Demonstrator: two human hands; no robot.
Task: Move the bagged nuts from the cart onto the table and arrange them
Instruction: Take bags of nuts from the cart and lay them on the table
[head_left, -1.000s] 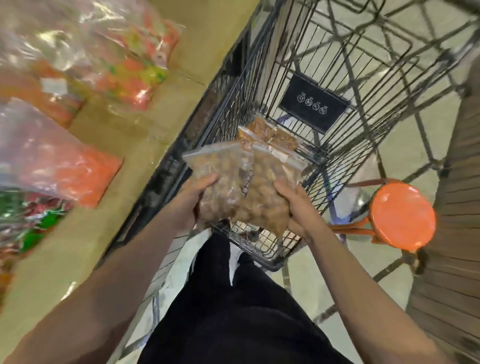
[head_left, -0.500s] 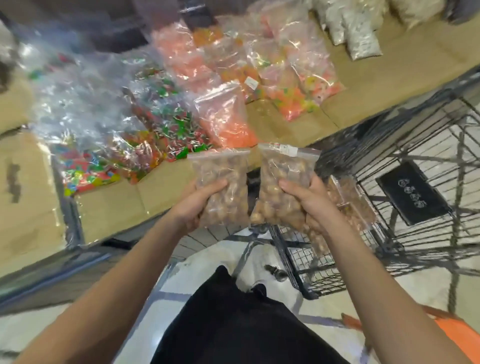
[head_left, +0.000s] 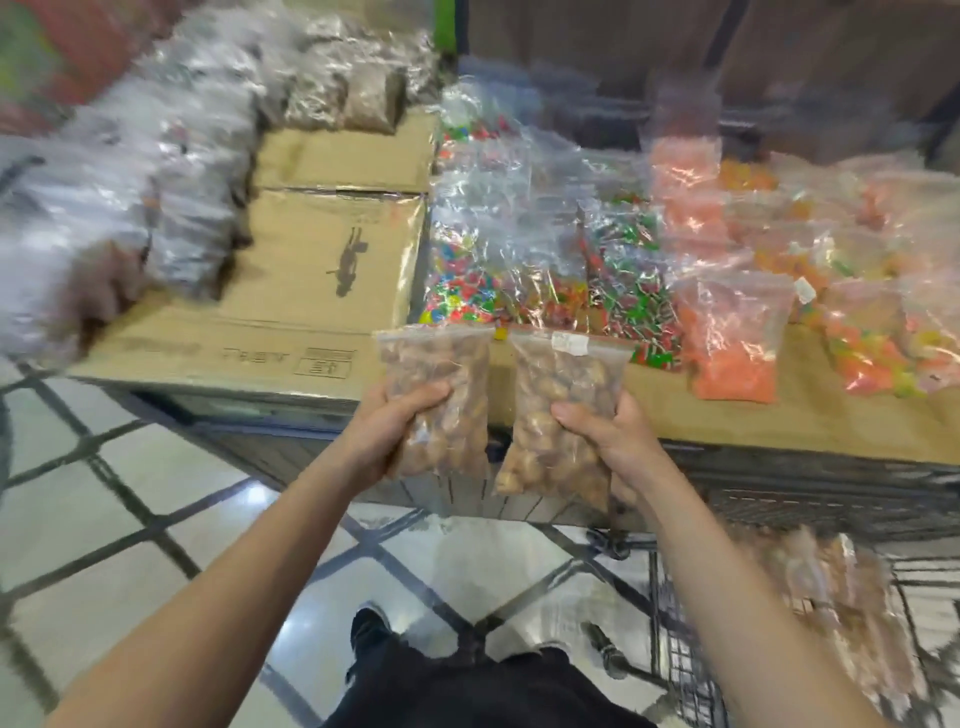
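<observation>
While upright, left nut bag (head_left: 439, 400) gripped by left hand (head_left: 384, 431), right nut bag (head_left: 561, 410) by right hand (head_left: 618, 441)

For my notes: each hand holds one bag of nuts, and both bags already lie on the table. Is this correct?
Not quite. In the head view the left hand and right hand hold their nut bags up in the air, in front of the table edge.

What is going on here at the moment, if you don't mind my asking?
A person stands at a cardboard-covered table holding two bags of nuts upright, one in the left hand and one in the right hand. Neither bag is set down yet. More bags of nuts wait in the cart, and bagged sweets crowd the table.
</observation>
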